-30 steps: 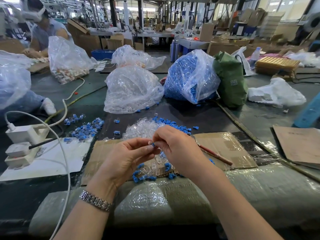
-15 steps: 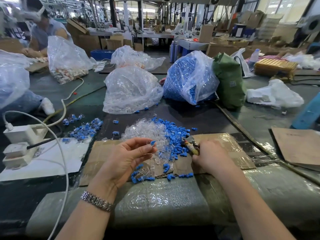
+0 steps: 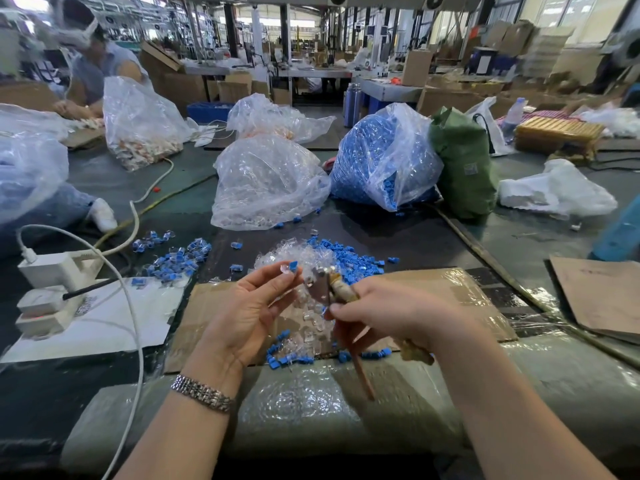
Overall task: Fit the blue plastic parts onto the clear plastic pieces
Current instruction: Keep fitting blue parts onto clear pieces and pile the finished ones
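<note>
R hand (image 3: 391, 315) + pliers (image 3: 323, 284) now raised

Bench (image 3: 519, 237): dark surface, near edge wrapped in clear film. Flattened cardboard sheet (image 3: 433, 285) lies at centre front, bearing loose clear pieces (image 3: 294, 254) and blue parts (image 3: 349, 259). Behind it sit a bag of clear pieces (image 3: 266, 185), a bag of blue parts (image 3: 374, 161) and a green bag (image 3: 464, 168). White power strip (image 3: 52, 289) and white paper (image 3: 114, 320) lie left.

left wrist: silver metal link bracelet (image 3: 202, 393)
left hand (image 3: 247, 313): bare, no glove
right hand (image 3: 398, 311): bare
forearms: no sleeves
</note>
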Demonstrator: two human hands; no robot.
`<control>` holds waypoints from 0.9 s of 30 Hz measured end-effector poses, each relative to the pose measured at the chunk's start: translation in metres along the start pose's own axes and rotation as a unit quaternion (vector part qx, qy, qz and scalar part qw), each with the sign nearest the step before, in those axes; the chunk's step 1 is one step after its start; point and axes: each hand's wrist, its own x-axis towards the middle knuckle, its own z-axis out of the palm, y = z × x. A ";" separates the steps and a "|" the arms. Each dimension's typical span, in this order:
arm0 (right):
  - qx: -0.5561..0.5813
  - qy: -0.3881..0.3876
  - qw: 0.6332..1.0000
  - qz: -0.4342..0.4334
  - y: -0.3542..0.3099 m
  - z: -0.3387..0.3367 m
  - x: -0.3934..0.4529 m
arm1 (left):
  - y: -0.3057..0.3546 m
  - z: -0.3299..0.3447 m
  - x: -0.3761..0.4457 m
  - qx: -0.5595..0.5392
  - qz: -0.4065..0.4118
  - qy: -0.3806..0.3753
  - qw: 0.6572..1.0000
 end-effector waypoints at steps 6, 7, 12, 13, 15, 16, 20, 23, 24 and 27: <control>0.005 -0.011 1.000 -0.022 -0.009 0.019 -0.002 | 0.000 0.002 -0.002 -0.010 0.008 -0.006 1.000; 0.007 -0.010 1.000 -0.024 -0.009 0.019 -0.002 | 0.000 0.003 -0.002 -0.007 0.009 -0.006 1.000; -0.007 -0.009 0.999 -0.030 -0.010 0.019 -0.003 | -0.002 0.003 -0.005 0.030 0.030 -0.015 0.999; -0.010 -0.011 0.999 -0.031 -0.010 0.019 -0.003 | -0.002 0.002 -0.006 0.042 0.031 -0.016 0.999; -0.009 -0.013 0.999 -0.037 -0.009 0.020 -0.003 | -0.001 0.000 -0.007 0.079 0.034 -0.013 0.996; -0.009 -0.010 0.999 -0.041 -0.008 0.022 -0.002 | -0.001 -0.001 -0.007 0.093 0.038 -0.011 0.995; -0.004 0.024 0.998 -0.050 -0.006 0.031 0.000 | -0.003 -0.002 -0.009 0.121 0.060 -0.007 0.991; 0.014 0.043 0.998 -0.047 -0.005 0.038 0.001 | -0.004 -0.002 -0.010 0.149 0.071 0.001 0.986; 0.010 0.051 0.998 -0.045 -0.004 0.040 0.001 | -0.004 -0.003 -0.010 0.151 0.071 0.001 0.986; -0.010 0.062 0.997 -0.036 -0.004 0.041 0.002 | -0.002 -0.005 -0.007 0.179 0.078 0.000 0.981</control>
